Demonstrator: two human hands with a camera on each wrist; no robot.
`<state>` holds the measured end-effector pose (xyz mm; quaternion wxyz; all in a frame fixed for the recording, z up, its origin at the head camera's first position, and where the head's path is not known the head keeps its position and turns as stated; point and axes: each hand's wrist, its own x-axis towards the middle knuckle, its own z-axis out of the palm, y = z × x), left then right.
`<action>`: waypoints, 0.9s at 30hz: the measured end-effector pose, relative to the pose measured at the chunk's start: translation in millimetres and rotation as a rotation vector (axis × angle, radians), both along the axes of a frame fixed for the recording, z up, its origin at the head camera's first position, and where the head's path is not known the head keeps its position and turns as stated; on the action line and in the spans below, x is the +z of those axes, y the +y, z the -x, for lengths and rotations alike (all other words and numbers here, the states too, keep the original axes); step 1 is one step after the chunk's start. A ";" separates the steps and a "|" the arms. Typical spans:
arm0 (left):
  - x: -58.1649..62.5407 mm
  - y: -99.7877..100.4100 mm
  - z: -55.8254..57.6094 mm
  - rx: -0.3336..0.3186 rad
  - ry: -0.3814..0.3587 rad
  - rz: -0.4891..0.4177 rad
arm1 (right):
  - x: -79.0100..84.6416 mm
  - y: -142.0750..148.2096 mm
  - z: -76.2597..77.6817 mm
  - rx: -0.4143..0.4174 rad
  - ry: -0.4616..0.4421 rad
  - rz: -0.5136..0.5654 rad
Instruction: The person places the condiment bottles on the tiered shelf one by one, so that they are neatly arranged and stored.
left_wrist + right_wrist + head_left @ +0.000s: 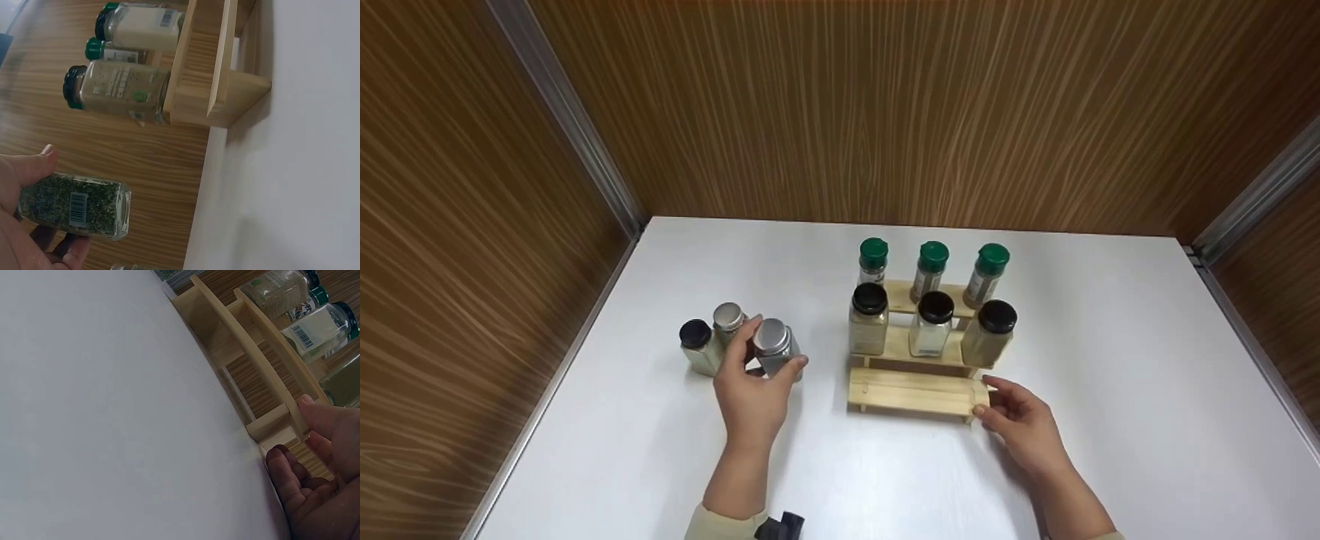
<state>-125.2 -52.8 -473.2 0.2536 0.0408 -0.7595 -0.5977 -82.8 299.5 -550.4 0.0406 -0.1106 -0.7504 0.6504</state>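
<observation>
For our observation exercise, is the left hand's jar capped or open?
Capped: in the head view, a silver lid sits atop the jar.

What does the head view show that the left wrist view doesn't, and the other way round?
Only the head view shows the right hand holding one end of the bottom step of the wooden rack, and the silver lid of the held jar.

Only the left wrist view shows that jar's barcode and makes out its green flakes.

Both show the left hand gripping the jar, and the rack with black-lidded jars and green-lidded jars.
</observation>
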 end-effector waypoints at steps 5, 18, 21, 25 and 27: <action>-1.8 11.6 1.3 -0.019 0.011 -0.009 | -0.4 0.3 -0.1 -0.003 0.004 0.001; -9.9 40.6 0.2 -0.098 -0.001 -0.024 | -1.0 1.4 -0.3 0.012 -0.003 -0.030; -11.3 46.4 -0.7 -0.106 -0.006 -0.023 | -0.6 1.2 0.4 0.016 -0.005 -0.027; -13.4 53.9 -2.4 -0.122 -0.014 -0.014 | -0.1 0.7 0.5 0.016 0.000 -0.023; -14.4 57.2 -3.1 -0.133 -0.018 -0.013 | -0.3 0.8 0.3 0.017 0.003 -0.026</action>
